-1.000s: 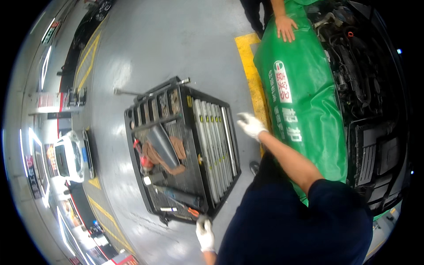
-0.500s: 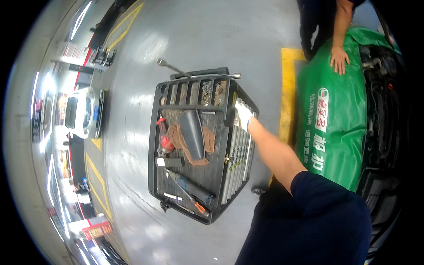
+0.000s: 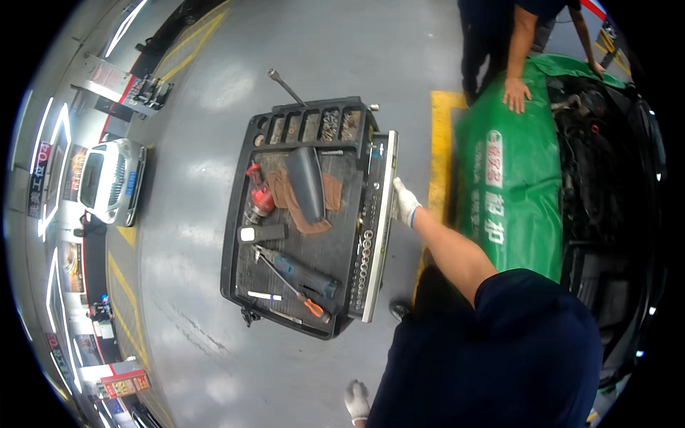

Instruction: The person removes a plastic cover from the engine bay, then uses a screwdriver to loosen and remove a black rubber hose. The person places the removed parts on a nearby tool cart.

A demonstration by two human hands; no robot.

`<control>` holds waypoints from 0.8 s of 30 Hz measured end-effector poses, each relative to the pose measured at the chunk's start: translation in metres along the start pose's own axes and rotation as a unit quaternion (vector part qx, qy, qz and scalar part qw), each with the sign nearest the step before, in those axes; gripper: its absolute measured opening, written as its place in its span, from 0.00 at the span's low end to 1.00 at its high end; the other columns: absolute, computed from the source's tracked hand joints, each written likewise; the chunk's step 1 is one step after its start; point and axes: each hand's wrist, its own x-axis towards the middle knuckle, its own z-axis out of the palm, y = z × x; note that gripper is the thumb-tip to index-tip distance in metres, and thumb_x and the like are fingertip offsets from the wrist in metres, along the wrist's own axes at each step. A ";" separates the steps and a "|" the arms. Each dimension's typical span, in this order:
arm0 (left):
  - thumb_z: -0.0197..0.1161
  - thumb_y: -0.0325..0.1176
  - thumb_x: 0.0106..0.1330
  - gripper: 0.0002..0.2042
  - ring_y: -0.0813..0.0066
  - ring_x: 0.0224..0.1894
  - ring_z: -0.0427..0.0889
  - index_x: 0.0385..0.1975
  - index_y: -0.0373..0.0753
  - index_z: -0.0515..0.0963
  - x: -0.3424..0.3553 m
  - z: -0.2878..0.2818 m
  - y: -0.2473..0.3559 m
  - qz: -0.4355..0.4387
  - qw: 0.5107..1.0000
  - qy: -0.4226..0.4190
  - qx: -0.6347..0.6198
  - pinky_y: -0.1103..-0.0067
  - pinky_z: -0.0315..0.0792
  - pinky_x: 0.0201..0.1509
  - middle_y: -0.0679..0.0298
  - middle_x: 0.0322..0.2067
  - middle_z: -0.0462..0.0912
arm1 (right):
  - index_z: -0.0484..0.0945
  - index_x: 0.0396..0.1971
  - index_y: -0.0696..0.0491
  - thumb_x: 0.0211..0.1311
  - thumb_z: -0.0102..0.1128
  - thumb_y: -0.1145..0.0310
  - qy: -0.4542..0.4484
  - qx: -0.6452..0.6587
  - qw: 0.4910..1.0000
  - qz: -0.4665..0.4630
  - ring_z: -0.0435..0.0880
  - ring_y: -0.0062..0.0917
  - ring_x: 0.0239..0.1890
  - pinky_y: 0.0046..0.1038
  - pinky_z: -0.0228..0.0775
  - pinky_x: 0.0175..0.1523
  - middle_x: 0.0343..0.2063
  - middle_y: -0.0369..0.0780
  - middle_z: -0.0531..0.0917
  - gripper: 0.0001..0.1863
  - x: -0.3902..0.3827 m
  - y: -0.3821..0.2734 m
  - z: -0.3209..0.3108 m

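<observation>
My right hand [image 3: 407, 203], in a white knit glove, reaches to the outer edge of a pulled-out drawer [image 3: 389, 171] on the tool cart. Its fingers are hooked over the drawer's metal front. Rows of chrome sockets [image 3: 365, 253] lie inside the drawer. My left hand [image 3: 357, 401], gloved too, hangs low near the bottom edge with its fingers loosely stretched and nothing in them. On the cart top [image 3: 239, 267] are a red power tool [image 3: 261, 201], a brown cloth [image 3: 332, 191] under a dark curved piece [image 3: 305, 185], a blue-grey power tool [image 3: 296, 271] and an orange-handled screwdriver [image 3: 311, 307].
Small bins of hardware [image 3: 330, 125] line the cart's far end, where a long wrench [image 3: 285, 85] sticks out. To the right, a co-worker's hand [image 3: 516, 94] rests on a green cover [image 3: 510, 171] over a car with its engine bay exposed. A white car [image 3: 113, 182] stands far left.
The top drawer has slid out toward me with my right hand at its front, exposing the sockets. My left hand has come into view at the bottom.
</observation>
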 end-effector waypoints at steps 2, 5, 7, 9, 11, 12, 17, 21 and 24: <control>0.60 0.34 0.75 0.18 0.74 0.41 0.81 0.58 0.28 0.76 0.031 -0.014 0.021 0.053 0.998 -0.047 0.007 0.78 0.78 0.45 0.60 0.42 0.83 | 0.80 0.58 0.48 0.81 0.40 0.38 0.009 0.026 0.999 -0.030 0.89 0.32 0.47 0.42 0.82 0.56 0.50 0.38 0.89 0.31 -0.029 0.015 -0.038; 0.59 0.33 0.76 0.17 0.74 0.45 0.81 0.58 0.28 0.76 0.056 -0.019 0.050 0.111 0.989 -0.086 0.035 0.78 0.78 0.49 0.58 0.46 0.83 | 0.77 0.64 0.51 0.80 0.46 0.40 0.040 0.020 0.998 -0.050 0.85 0.31 0.56 0.37 0.76 0.63 0.56 0.41 0.86 0.31 -0.082 0.042 -0.074; 0.58 0.33 0.77 0.17 0.75 0.47 0.81 0.59 0.29 0.76 0.075 -0.030 0.052 0.131 0.984 -0.104 0.065 0.78 0.78 0.51 0.58 0.49 0.82 | 0.75 0.66 0.53 0.78 0.52 0.40 0.181 -0.052 0.980 -0.062 0.83 0.29 0.58 0.34 0.74 0.63 0.59 0.40 0.84 0.33 -0.147 0.044 -0.045; 0.59 0.34 0.78 0.16 0.75 0.43 0.83 0.59 0.32 0.76 0.118 -0.039 0.050 0.187 0.964 -0.177 0.073 0.76 0.81 0.50 0.60 0.44 0.85 | 0.72 0.67 0.59 0.69 0.67 0.43 0.254 -0.153 0.938 -0.180 0.82 0.32 0.59 0.33 0.73 0.65 0.59 0.43 0.84 0.39 -0.180 0.062 -0.074; 0.58 0.35 0.79 0.16 0.74 0.41 0.84 0.59 0.32 0.76 0.112 -0.025 0.084 0.132 0.962 -0.226 0.078 0.76 0.81 0.47 0.59 0.42 0.85 | 0.72 0.66 0.60 0.66 0.70 0.45 0.332 -0.275 0.874 -0.223 0.82 0.34 0.61 0.33 0.72 0.66 0.59 0.47 0.83 0.40 -0.215 0.071 -0.080; 0.58 0.36 0.79 0.16 0.73 0.39 0.85 0.59 0.32 0.76 0.114 -0.017 0.091 0.125 0.955 -0.259 0.078 0.76 0.82 0.46 0.58 0.41 0.86 | 0.72 0.66 0.61 0.65 0.70 0.45 0.363 -0.337 0.842 -0.216 0.82 0.35 0.61 0.32 0.71 0.67 0.59 0.49 0.83 0.40 -0.224 0.072 -0.089; 0.57 0.38 0.80 0.17 0.71 0.38 0.86 0.60 0.33 0.75 0.106 0.041 0.136 0.147 0.895 -0.394 0.147 0.75 0.83 0.44 0.56 0.39 0.86 | 0.72 0.66 0.57 0.67 0.65 0.49 0.423 -0.466 0.760 -0.162 0.84 0.43 0.60 0.37 0.73 0.66 0.57 0.51 0.85 0.36 -0.290 0.071 -0.096; 0.58 0.35 0.80 0.16 0.73 0.38 0.86 0.61 0.34 0.76 0.093 0.092 0.170 0.219 0.863 -0.427 0.155 0.76 0.82 0.47 0.59 0.40 0.85 | 0.74 0.64 0.58 0.67 0.63 0.47 0.429 -0.509 0.736 -0.124 0.85 0.46 0.58 0.39 0.74 0.64 0.54 0.53 0.85 0.35 -0.310 0.047 -0.112; 0.58 0.33 0.80 0.16 0.78 0.41 0.84 0.61 0.34 0.76 0.090 0.127 0.191 0.248 0.848 -0.437 0.172 0.78 0.80 0.49 0.61 0.43 0.84 | 0.74 0.65 0.58 0.67 0.63 0.48 0.439 -0.482 0.741 -0.161 0.84 0.44 0.59 0.38 0.73 0.66 0.56 0.54 0.84 0.35 -0.322 0.043 -0.118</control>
